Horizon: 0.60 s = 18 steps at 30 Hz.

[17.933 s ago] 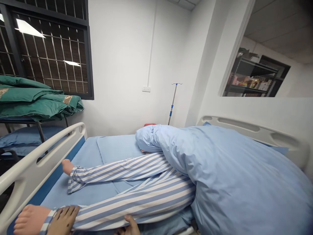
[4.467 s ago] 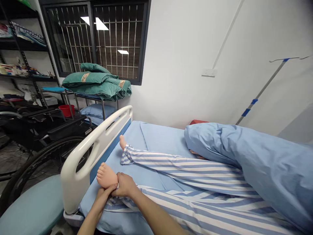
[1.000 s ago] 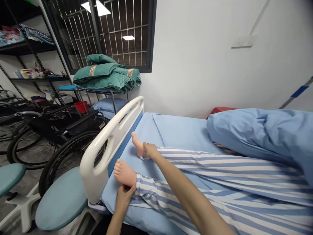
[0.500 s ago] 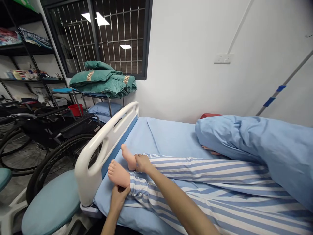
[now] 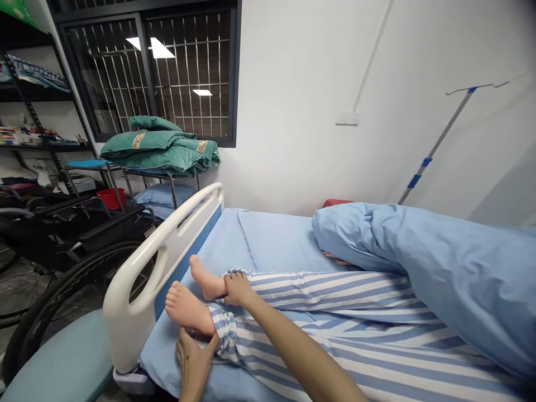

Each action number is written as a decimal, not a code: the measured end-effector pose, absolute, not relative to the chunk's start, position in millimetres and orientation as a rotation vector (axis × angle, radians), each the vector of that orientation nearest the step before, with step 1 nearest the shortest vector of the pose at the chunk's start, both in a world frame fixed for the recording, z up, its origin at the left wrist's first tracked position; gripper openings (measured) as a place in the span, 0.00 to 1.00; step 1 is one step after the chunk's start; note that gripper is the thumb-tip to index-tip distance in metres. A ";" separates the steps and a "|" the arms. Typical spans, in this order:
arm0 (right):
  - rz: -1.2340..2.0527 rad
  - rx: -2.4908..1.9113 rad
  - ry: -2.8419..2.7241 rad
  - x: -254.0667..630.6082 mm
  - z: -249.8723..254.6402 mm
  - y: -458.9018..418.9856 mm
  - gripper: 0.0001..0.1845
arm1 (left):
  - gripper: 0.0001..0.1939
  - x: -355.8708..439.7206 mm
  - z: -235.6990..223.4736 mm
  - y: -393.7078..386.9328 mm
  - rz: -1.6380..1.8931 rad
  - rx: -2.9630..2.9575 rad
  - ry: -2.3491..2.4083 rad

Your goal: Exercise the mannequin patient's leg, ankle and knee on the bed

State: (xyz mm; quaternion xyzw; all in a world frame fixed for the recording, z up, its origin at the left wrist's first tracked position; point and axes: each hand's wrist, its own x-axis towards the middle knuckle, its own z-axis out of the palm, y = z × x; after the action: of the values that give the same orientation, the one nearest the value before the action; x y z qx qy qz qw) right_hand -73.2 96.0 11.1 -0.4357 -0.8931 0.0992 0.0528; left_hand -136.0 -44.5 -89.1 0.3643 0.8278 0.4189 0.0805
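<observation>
A manikin in blue-and-white striped trousers [image 5: 335,312] lies on a bed with a light blue sheet [image 5: 276,240]. Its near foot [image 5: 186,307] and far foot [image 5: 205,279] lie side by side by the white footboard [image 5: 154,251]. My left hand [image 5: 193,352] cups the near ankle from below, fingers curled on it. My right hand [image 5: 237,288] is closed on the far ankle at the trouser cuff. A light blue duvet [image 5: 439,268] covers the upper body.
A wheelchair [image 5: 71,240] and a teal stool seat [image 5: 54,363] stand left of the bed. Folded green blankets [image 5: 161,148] lie on a metal trolley under the barred window. An IV pole [image 5: 435,145] leans by the wall. A red bucket [image 5: 111,196] sits behind the wheelchair.
The far leg has been drawn toward the near one, so both feet now lie close together. My right hand stays on the far ankle, my left under the near ankle.
</observation>
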 end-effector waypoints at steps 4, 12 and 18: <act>0.370 -1.239 -2.712 -106.2 24.0 100.3 0.29 | 0.36 -121.7 -78.5 -58.7 1.342 1.529 2.697; 0.490 -1.191 -2.577 -50.7 9.8 111.9 0.20 | 0.16 -110.5 -74.4 -31.6 0.974 2.617 2.027; 0.547 -1.253 -2.428 -87.0 3.4 129.8 0.23 | 0.13 -104.9 -49.3 -14.5 0.817 2.390 1.828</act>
State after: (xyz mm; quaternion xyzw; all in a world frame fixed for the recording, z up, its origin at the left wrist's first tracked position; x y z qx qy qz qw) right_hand -87.0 129.8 3.4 -0.4426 -0.8577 0.1932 0.1767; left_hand -104.9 -14.5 -49.3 0.7665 0.5862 0.2621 0.0116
